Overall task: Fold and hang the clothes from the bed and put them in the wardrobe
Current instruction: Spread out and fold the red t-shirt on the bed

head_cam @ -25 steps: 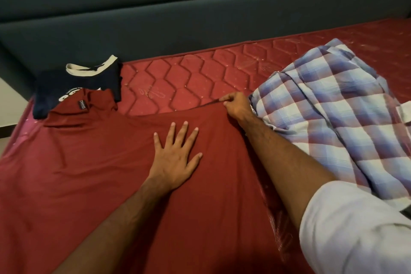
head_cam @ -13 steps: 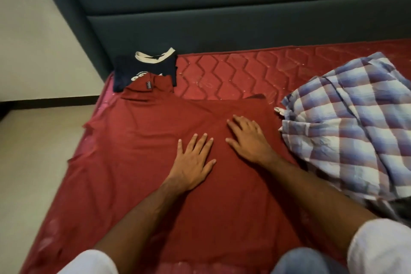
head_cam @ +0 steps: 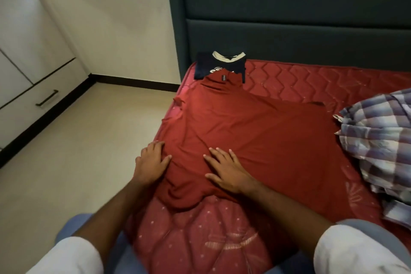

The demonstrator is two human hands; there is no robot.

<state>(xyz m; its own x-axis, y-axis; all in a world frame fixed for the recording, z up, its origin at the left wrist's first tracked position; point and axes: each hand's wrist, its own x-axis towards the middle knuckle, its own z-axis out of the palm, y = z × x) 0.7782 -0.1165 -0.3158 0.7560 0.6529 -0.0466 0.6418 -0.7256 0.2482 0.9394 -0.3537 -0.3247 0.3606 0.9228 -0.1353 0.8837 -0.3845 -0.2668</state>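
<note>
The red shirt [head_cam: 255, 138] lies spread on the mattress [head_cam: 333, 82], its collar toward the headboard [head_cam: 289, 18] and its left side running along the left edge of the bed. The collar overlaps a folded navy shirt [head_cam: 220, 65] at the head-left corner. A heap of checked cloth [head_cam: 378, 140] sits at the right edge, just beside the red shirt's far sleeve.

Left hand [head_cam: 151, 162]: placed at the left edge of the bed, fingers curled into the fabric there; its grip appears to be taking hold of the shirt's side, though the fingertips are partly buried in cloth. Right hand [head_cam: 229, 169]: flat, fingers spread, pressing the shirt near its lower hem; no grip taken.

Assessment: the step in hand appears to be the first lengthwise fold. The fabric shows diagonal creases running from the hands toward the collar, and the hem is bunched under the palms. Recommended practice: keep the right palm down as an anchor along the intended fold line, lift the left side cleanly and carry it across, then smooth outward before folding further. Draw the collar off the navy shirt so it is not disturbed.
</note>
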